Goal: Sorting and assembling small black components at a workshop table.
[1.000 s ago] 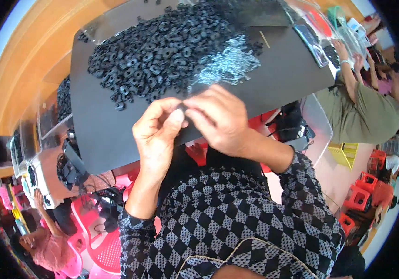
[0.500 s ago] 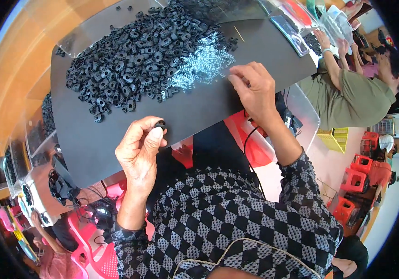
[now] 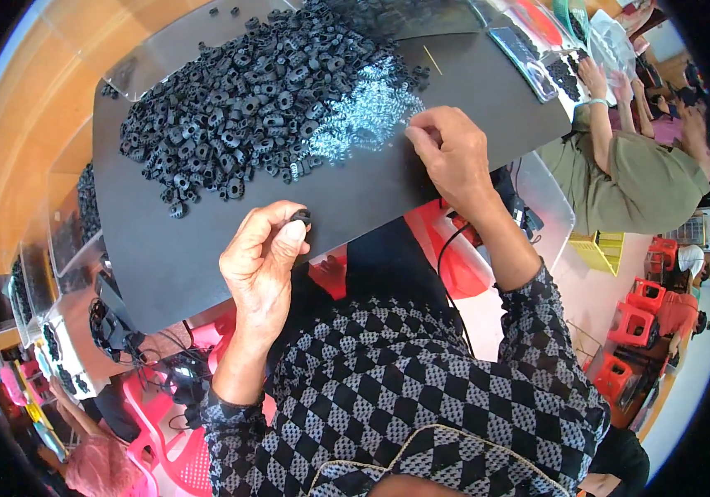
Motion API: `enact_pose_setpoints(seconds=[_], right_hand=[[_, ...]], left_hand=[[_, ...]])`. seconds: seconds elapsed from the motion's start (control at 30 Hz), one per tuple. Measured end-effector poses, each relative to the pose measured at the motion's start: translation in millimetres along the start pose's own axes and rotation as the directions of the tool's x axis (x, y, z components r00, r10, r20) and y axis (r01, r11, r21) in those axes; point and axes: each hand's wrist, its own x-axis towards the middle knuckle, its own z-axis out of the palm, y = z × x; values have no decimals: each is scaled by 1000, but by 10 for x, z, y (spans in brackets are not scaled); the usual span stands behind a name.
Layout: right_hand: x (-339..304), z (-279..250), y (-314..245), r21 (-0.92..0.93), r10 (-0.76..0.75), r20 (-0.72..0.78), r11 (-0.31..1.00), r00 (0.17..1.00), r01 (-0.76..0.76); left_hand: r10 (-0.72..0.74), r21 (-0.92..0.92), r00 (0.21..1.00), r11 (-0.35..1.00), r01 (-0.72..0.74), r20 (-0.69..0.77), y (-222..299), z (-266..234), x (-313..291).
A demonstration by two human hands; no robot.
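We've got a heap of small black plastic parts (image 3: pixel 222 116) at left, then our left hand (image 3: pixel 257 258) pinching one small dark rounded plastic piece (image 3: pixel 302 216) over the dark grey tabletop (image 3: pixel 363 190), thumb half covering it. The tiny silvery coiled metal springs (image 3: pixel 363 116) blur together. Our right hand (image 3: pixel 458 157) curls beside them; can't tell if it's gripping anything. A second ago both hands met at the piece; now they're apart.

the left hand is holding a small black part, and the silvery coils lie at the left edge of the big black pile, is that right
Not quite: the head view shows the silvery coils at the right edge of the big black pile. The left hand is holding a small black part.
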Motion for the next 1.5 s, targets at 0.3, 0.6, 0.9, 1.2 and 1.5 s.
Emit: enact_pose_setpoints(seconds=[0.3,0.6,0.9,1.2,1.5], right_hand=[[-37,-60,-109,117,19,7,993,1000,-20],[-140,-36,-555,645,124,237,722,964,-251],[-139,43,-812,594,-52,251,797,967,-111],[-104,66,-878,492,-248,98,854,964,170],[-127,88,-901,482,-192,89,867,977,126]], left_hand=[[15,6,1000,1000,-15,-7,-6,20,8],[5,-30,999,1000,-3,38,25,116,68],[-21,-81,998,996,26,60,66,119,61],[-47,-147,997,988,55,61,142,86,43],[-55,-197,998,979,56,11,92,118,49]])
